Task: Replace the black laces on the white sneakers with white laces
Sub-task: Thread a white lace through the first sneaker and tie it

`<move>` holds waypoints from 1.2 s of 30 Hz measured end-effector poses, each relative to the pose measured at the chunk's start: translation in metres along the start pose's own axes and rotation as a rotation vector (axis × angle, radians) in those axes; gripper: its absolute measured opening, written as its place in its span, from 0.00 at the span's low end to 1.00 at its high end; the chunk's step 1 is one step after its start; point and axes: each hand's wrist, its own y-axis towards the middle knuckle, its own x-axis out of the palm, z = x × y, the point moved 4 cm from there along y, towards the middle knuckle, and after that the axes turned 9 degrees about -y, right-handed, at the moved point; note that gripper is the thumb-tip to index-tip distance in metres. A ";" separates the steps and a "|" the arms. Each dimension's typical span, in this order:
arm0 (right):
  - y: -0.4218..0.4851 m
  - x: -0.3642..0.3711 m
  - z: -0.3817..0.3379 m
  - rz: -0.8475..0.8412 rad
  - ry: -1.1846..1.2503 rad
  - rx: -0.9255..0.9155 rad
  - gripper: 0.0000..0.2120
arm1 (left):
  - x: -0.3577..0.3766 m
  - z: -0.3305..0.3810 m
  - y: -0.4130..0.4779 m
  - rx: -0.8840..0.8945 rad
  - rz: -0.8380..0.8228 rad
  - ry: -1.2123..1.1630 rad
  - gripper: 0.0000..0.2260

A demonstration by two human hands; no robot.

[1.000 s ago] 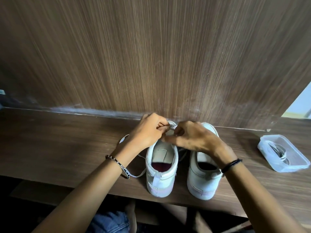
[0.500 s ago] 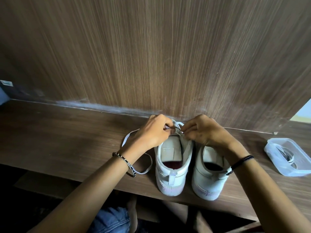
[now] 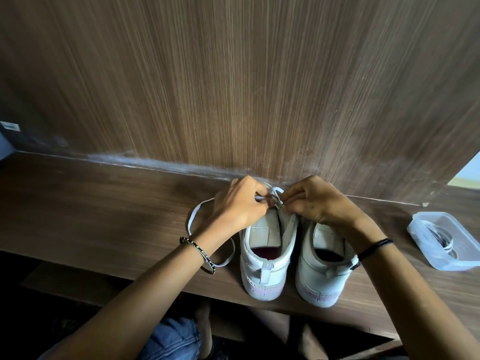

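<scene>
On woodgrain shelf [image 3: 104, 203], seemingly flat lace [image 3: 196, 210]

left sneaker [image 3: 262, 258] set beside right sneaker [image 3: 320, 271] on shelf [image 3: 104, 216], toes at wall [image 3: 233, 87] | lace [image 3: 192, 216] looped left of both | container [image 3: 415, 222] set well right, laces [image 3: 444, 241] in it

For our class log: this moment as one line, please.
phase: threading | left hand: pinches white lace | right hand: pinches same lace | shoe: left sneaker
</scene>
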 end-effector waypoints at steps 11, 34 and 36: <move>0.003 0.002 0.004 -0.007 0.018 -0.029 0.15 | 0.009 -0.006 0.001 -0.025 -0.032 -0.191 0.09; 0.000 -0.004 0.009 -0.020 -0.006 -0.057 0.07 | 0.002 0.000 -0.004 0.009 -0.066 -0.125 0.10; -0.002 -0.007 0.011 0.015 0.020 -0.064 0.07 | 0.003 -0.002 -0.003 0.008 -0.075 -0.094 0.20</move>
